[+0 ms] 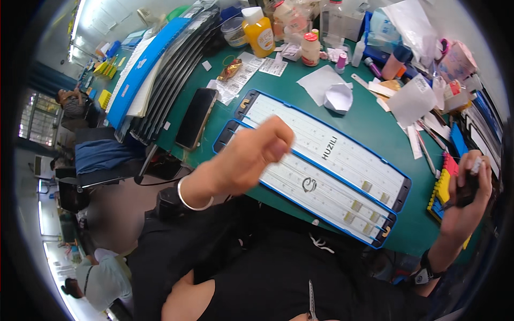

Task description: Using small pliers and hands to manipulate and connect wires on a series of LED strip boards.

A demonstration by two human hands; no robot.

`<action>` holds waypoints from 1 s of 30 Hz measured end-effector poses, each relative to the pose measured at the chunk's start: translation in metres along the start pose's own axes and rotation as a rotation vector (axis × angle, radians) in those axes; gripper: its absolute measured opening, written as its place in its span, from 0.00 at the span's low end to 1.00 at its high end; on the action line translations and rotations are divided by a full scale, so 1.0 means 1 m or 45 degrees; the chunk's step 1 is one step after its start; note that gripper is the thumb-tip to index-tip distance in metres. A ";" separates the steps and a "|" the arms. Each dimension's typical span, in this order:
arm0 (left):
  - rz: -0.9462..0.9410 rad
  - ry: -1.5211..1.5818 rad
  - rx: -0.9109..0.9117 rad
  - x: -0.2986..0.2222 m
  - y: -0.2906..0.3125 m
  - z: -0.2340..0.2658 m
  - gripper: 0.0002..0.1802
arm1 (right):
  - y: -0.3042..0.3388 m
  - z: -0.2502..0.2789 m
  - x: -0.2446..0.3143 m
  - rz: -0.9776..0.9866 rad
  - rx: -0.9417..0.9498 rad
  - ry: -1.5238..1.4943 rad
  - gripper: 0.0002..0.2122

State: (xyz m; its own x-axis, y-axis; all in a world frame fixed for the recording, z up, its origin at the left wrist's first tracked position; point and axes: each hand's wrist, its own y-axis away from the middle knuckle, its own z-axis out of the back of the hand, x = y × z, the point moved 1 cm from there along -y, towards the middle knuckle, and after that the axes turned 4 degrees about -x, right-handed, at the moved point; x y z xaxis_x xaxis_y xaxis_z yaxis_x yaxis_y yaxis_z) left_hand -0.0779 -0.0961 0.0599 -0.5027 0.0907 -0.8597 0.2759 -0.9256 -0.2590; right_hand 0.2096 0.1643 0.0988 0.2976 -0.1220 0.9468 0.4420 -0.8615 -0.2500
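My left hand (251,158) is raised above a long, flat, blue-edged case (342,140). Its fingers are curled into a pinch, slightly blurred, and whatever may be in them is hidden. The case lies unfolded on the green table as two white ruled panels with dark end pieces. Small yellowish pads (356,205) sit towards its right end. Off at the far right, my right hand (474,182) grips a small black object (467,190) whose kind I cannot make out. Beside that hand are yellow, red and blue plastic pieces (441,187).
A dark phone (197,119) lies left of the case, near upright black and blue folders (155,69). Bottles, including a yellow one (258,33), crowd the back. Crumpled paper (338,98) and clutter cover the far right. Scissors-like metal (311,302) shows at my lap. Other people sit at left.
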 end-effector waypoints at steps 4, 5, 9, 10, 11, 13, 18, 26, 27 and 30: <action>-0.218 -0.692 -0.227 0.048 -0.012 0.039 0.04 | 0.009 -0.041 -0.043 -0.210 0.076 0.028 0.08; -0.270 -0.802 -0.296 0.057 -0.015 0.047 0.05 | 0.010 -0.054 -0.052 -0.253 0.176 0.010 0.09; -0.024 -0.754 -0.546 0.096 -0.011 0.055 0.09 | 0.017 -0.079 -0.081 -0.471 0.418 0.050 0.10; 0.082 -0.720 -0.599 0.106 -0.006 0.056 0.07 | 0.017 -0.085 -0.086 -0.487 0.469 0.070 0.11; 0.138 -0.642 -0.607 0.112 -0.005 0.058 0.07 | 0.018 -0.091 -0.089 -0.502 0.521 0.089 0.11; 0.262 -0.484 -0.634 0.122 -0.003 0.057 0.06 | 0.019 -0.095 -0.094 -0.518 0.562 0.100 0.11; 0.361 -0.308 -0.685 0.123 -0.009 0.051 0.07 | 0.026 -0.093 -0.100 -0.455 0.608 0.168 0.10; 0.281 -0.629 -0.529 0.123 -0.008 0.055 0.17 | 0.026 -0.089 -0.103 -0.389 0.549 0.166 0.11; 0.275 -0.642 -0.531 0.123 -0.008 0.055 0.18 | 0.025 -0.089 -0.103 -0.387 0.543 0.153 0.11; 0.297 -0.595 -0.551 0.120 -0.010 0.054 0.18 | 0.024 -0.087 -0.103 -0.384 0.543 0.144 0.11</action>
State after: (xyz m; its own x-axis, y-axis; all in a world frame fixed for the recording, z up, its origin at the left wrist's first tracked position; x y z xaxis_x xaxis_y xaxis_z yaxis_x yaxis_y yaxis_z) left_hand -0.1847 -0.0958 -0.0171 -0.6651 -0.3520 -0.6586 0.6740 -0.6627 -0.3265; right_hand 0.1157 0.1134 0.0129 0.0216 0.0275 0.9994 0.8055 -0.5926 -0.0011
